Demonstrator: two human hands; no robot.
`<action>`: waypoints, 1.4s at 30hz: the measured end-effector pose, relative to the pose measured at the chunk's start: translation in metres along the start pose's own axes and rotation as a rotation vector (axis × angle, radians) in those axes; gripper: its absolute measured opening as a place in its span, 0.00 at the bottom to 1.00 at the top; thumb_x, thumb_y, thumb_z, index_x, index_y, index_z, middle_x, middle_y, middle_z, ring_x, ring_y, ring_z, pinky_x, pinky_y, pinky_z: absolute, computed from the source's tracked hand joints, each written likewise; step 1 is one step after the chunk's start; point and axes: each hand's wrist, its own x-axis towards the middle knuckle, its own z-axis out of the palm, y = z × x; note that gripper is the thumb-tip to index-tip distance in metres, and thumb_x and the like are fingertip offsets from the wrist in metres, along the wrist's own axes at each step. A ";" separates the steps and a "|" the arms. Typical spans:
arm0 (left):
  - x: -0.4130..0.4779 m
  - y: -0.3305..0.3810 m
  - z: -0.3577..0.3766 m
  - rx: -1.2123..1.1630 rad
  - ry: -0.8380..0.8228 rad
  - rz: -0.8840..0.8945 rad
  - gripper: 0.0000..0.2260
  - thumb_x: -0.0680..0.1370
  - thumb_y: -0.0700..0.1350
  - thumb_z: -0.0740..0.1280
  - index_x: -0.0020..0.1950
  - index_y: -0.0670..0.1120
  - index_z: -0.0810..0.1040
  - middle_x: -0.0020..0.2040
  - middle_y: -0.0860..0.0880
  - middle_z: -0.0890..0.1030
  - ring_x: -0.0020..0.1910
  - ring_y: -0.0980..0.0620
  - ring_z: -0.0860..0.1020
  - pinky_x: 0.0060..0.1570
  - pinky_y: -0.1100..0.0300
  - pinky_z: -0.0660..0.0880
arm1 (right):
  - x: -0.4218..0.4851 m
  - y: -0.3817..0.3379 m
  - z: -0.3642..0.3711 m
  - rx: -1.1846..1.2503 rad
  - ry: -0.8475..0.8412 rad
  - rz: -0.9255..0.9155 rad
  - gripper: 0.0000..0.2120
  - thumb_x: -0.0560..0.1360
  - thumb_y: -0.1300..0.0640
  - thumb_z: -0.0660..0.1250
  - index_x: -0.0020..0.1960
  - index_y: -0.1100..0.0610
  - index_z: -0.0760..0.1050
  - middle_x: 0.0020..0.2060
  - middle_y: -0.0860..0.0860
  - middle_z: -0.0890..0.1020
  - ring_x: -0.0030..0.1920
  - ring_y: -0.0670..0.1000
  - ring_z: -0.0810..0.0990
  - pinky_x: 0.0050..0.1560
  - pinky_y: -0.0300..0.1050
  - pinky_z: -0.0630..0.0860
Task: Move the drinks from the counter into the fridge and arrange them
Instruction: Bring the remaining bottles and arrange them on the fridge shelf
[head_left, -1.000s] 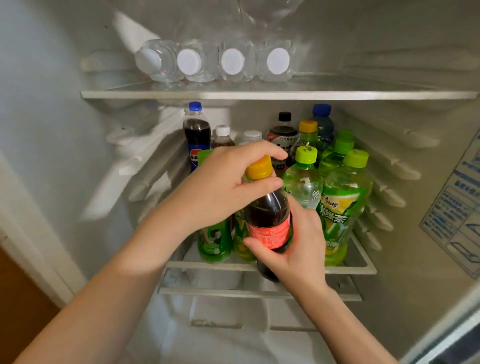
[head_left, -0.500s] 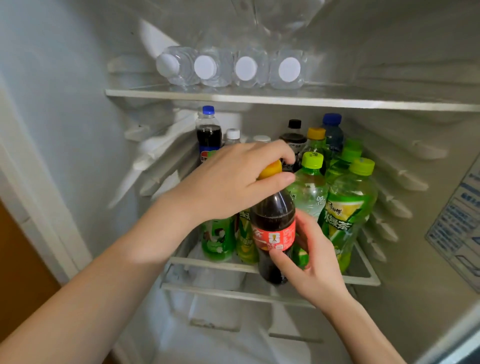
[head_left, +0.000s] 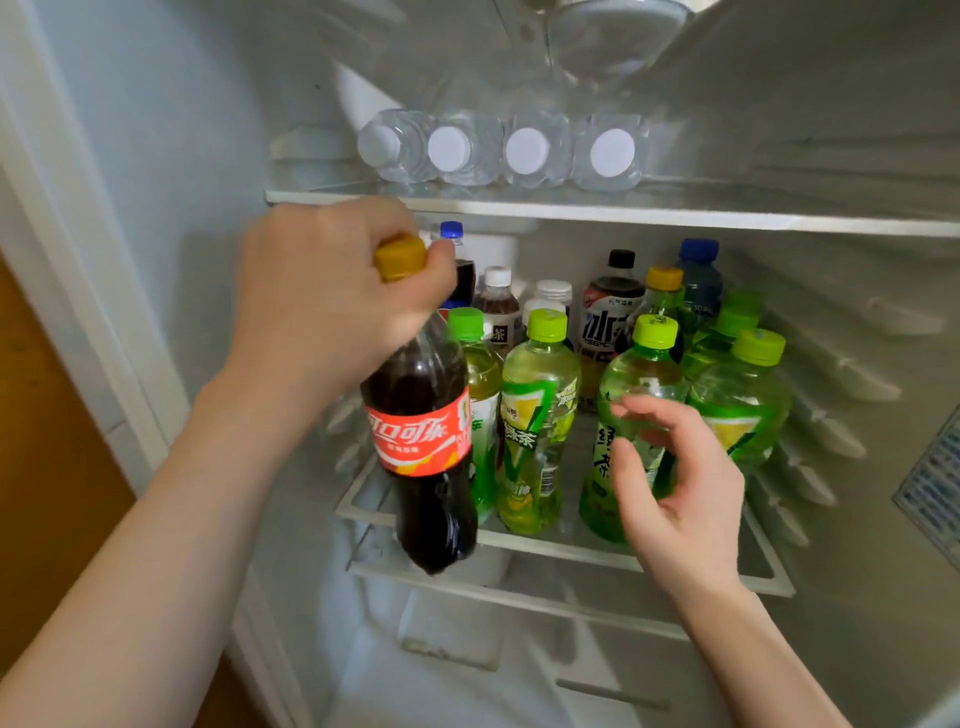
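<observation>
Head view: left hand (head_left: 322, 306) grips cola bottle (head_left: 421, 441) labelled 可口可乐.

The middle shelf (head_left: 545, 545) is packed back to front with bottles (head_left: 613, 312), green teas (head_left: 540, 415) lining its front edge, leaving only a narrow gap between the second and third teas from the left. The top shelf (head_left: 779, 222) lies bare right of the water bottles (head_left: 524, 150); the lower front-left corner may be free, but the cola (head_left: 421, 436) hides it.

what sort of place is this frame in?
Inside of an open fridge, likely domestic: shelf, ribbed side rails, water bottles lying up top, green tea bottles standing below. Left hand holds a cola bottle by the cap.
</observation>
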 end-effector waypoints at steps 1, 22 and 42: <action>0.001 -0.005 0.001 0.040 0.008 -0.001 0.17 0.70 0.60 0.58 0.33 0.47 0.72 0.24 0.49 0.66 0.31 0.41 0.71 0.34 0.57 0.68 | 0.004 0.000 0.001 -0.050 0.021 -0.042 0.12 0.71 0.54 0.61 0.53 0.51 0.75 0.48 0.39 0.78 0.51 0.41 0.76 0.56 0.34 0.71; 0.040 -0.066 0.129 0.409 -0.292 -0.005 0.20 0.78 0.56 0.61 0.49 0.37 0.75 0.47 0.38 0.80 0.48 0.38 0.78 0.38 0.55 0.62 | 0.056 -0.009 0.031 -0.669 -0.202 -0.257 0.29 0.71 0.41 0.64 0.68 0.55 0.72 0.66 0.52 0.74 0.70 0.54 0.69 0.73 0.55 0.50; 0.071 -0.076 0.131 0.061 -0.825 -0.173 0.35 0.65 0.39 0.78 0.67 0.39 0.65 0.59 0.40 0.73 0.58 0.41 0.73 0.53 0.51 0.73 | 0.055 -0.014 0.037 -0.655 -0.200 -0.174 0.27 0.70 0.42 0.66 0.64 0.56 0.73 0.39 0.48 0.81 0.43 0.53 0.80 0.73 0.49 0.44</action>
